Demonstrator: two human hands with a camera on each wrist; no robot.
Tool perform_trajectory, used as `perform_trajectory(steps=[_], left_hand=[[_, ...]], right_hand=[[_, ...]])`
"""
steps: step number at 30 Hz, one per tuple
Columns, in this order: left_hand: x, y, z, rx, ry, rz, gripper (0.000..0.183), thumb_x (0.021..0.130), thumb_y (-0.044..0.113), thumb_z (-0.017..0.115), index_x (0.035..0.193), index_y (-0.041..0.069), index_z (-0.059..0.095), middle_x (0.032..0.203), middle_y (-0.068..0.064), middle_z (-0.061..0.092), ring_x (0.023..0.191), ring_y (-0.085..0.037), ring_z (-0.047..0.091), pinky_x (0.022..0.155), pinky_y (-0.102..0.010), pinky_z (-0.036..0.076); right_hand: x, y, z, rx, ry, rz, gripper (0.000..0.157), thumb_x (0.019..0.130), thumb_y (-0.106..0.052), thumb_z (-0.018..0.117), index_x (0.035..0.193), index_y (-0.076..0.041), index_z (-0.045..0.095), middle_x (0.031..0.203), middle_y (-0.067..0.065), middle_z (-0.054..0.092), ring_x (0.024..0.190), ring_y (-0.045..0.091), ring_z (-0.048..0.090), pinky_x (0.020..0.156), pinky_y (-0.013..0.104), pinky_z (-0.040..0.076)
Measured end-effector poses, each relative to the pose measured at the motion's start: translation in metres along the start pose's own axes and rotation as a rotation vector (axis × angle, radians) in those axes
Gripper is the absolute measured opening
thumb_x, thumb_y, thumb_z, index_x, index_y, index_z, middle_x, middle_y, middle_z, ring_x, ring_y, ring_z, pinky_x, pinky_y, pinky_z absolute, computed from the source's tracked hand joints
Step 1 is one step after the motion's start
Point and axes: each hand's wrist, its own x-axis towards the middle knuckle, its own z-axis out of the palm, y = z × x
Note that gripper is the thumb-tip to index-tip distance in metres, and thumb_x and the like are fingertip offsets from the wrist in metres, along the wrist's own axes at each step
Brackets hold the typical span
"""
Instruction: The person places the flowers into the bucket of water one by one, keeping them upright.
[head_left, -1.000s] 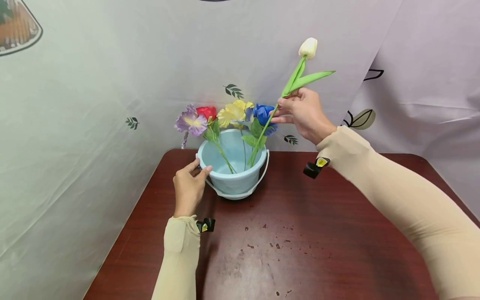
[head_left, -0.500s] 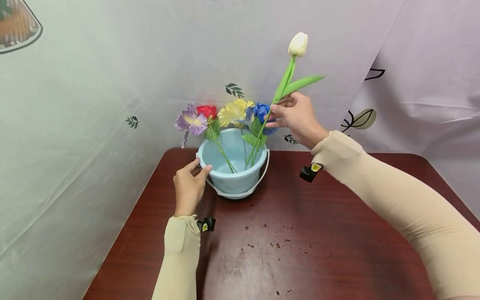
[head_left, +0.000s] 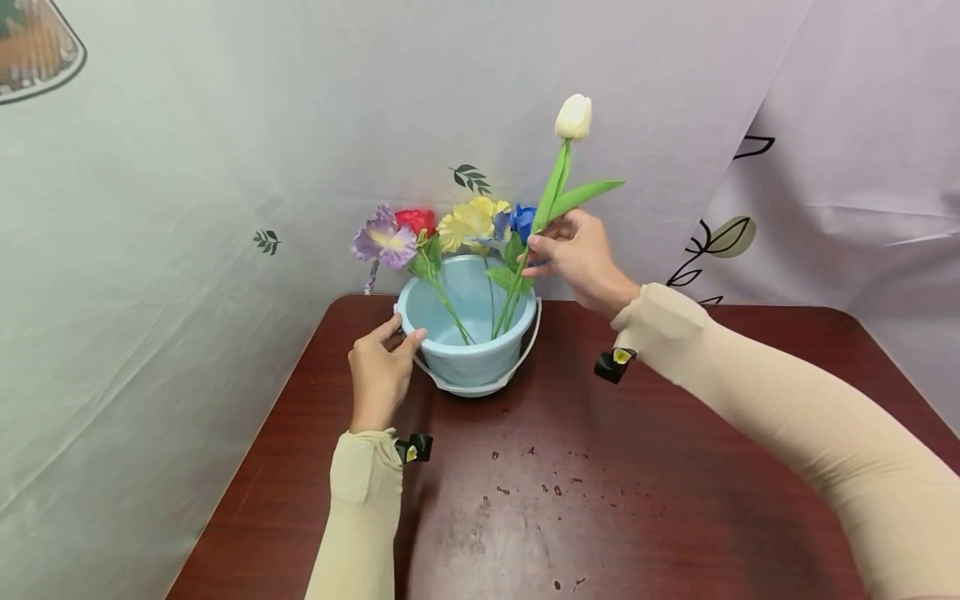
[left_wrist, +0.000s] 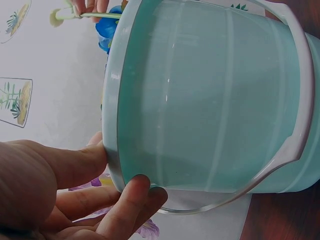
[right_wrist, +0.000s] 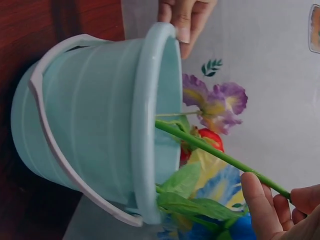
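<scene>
A light blue bucket (head_left: 471, 367) stands on the table, its white handle hanging down at the front. My left hand (head_left: 378, 371) holds the bucket's left rim, thumb on the near side; the left wrist view shows the thumb (left_wrist: 82, 165) against the rim. Between thumb and fingers my right hand (head_left: 581, 254) pinches the green stem of a white tulip (head_left: 573, 117) above the right rim. The stem (right_wrist: 220, 156) reaches down into the bucket. Inside lean a purple flower (head_left: 384, 239), a red flower (head_left: 417, 221), a yellow flower (head_left: 471, 223) and a blue flower (head_left: 522, 219).
The dark red wooden table (head_left: 675, 467) carries small wet-looking spots (head_left: 555, 490) in front of the bucket. A pale cloth backdrop (head_left: 225, 125) with printed leaves rises right behind the table's far edge and along its left side.
My right hand has moved left and down with the white tulip, its stem sinking deeper into the bucket. My left hand has stayed on the rim.
</scene>
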Motion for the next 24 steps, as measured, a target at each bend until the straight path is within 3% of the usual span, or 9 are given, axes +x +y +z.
perform_trajectory(steps=[8, 24], left_hand=[[-0.001, 0.000, 0.000, -0.005, -0.001, 0.000, 0.051, 0.088, 0.022, 0.073, 0.134, 0.005, 0.057, 0.124, -0.016, 0.063, 0.107, -0.023, 0.065, 0.085, -0.037, 0.055], [-0.001, 0.001, 0.000, -0.006, 0.005, 0.013, 0.050, 0.087, 0.020, 0.073, 0.133, 0.003, 0.058, 0.125, -0.015, 0.062, 0.106, -0.022, 0.065, 0.085, -0.037, 0.055]], right_hand=[[-0.005, 0.014, 0.003, -0.053, 0.001, 0.043, 0.029, 0.091, 0.009, 0.058, 0.119, 0.011, 0.053, 0.102, 0.028, 0.059, 0.075, 0.028, 0.069, 0.071, 0.045, 0.058], [-0.014, 0.039, 0.004, -0.117, -0.080, 0.109, 0.029, 0.094, 0.006, 0.055, 0.122, 0.013, 0.051, 0.106, 0.030, 0.056, 0.085, 0.029, 0.068, 0.078, 0.041, 0.058]])
